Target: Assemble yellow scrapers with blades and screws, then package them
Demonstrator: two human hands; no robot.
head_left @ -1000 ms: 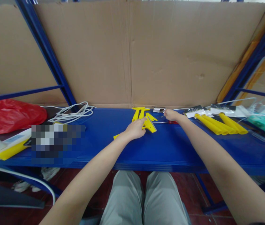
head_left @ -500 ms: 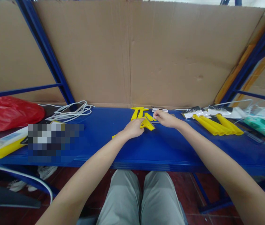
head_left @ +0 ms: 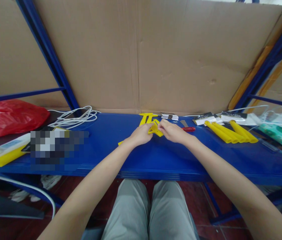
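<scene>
My left hand (head_left: 141, 134) is wrapped round the handle of a yellow scraper (head_left: 157, 132), its wide head turned to the right. At that head, my right hand (head_left: 172, 131) is closed with the fingertips pinched together; whatever they hold is too small or hidden to make out. Just behind my hands lie more yellow scrapers (head_left: 144, 118) with T-shaped heads. To the right of my right hand rest a red-handled tool (head_left: 188, 129) and a thin grey metal piece (head_left: 184, 123).
A small stack of white and dark packets (head_left: 170, 116) lies at the back. Several yellow tubes (head_left: 227, 133) and labelled cards (head_left: 204, 118) are on the right. Coiled white cable (head_left: 82, 117) and a red plastic bag (head_left: 13, 116) sit left. Cardboard (head_left: 138, 60) walls the back of the blue table (head_left: 150, 163).
My right hand has moved left and down from behind the scraper's head onto it, uncovering the red-handled tool and the packets. My left hand still grips the scraper, turned slightly.
</scene>
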